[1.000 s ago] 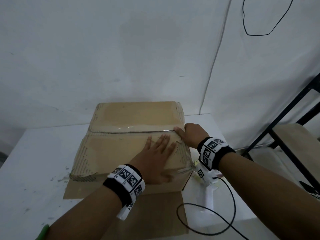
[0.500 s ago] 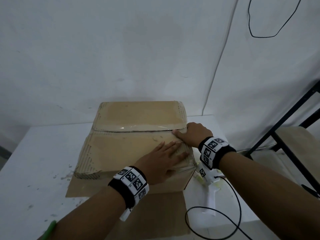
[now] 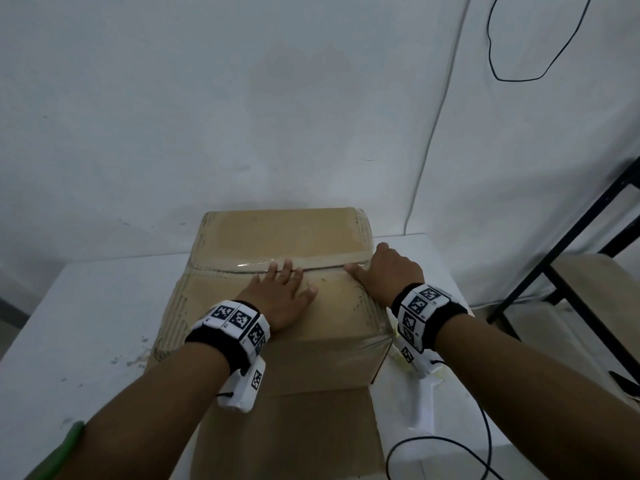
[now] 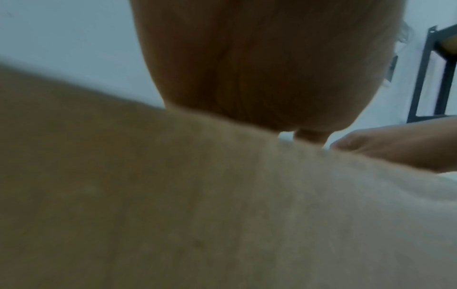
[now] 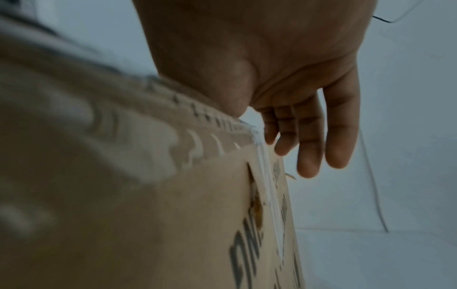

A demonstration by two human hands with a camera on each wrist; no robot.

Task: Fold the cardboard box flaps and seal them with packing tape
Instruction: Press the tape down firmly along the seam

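Observation:
A brown cardboard box [image 3: 277, 237] stands on the white table [image 3: 86, 306], its two top flaps folded shut and meeting at a middle seam. A strip of clear packing tape [image 3: 249, 266] shines along that seam. My left hand [image 3: 280, 292] lies flat on the near flap, straight fingertips reaching the seam. My right hand [image 3: 384, 271] rests over the box's top right edge at the seam's end, thumb on top, fingers [image 5: 311, 140] hanging straight down beside the box's right side [image 5: 148, 215]. The left wrist view shows my palm [image 4: 259, 68] against the cardboard [image 4: 197, 205].
A flat cardboard sheet [image 3: 287, 431] lies under the box toward me. A black cable [image 3: 433, 441] loops on the table at the near right. A black metal rack [image 3: 571, 258] stands to the right. The white wall [image 3: 242, 98] is close behind the box.
My left hand has slid forward across the near flap from its right part up to the taped seam. My right hand has stayed at the seam's right end.

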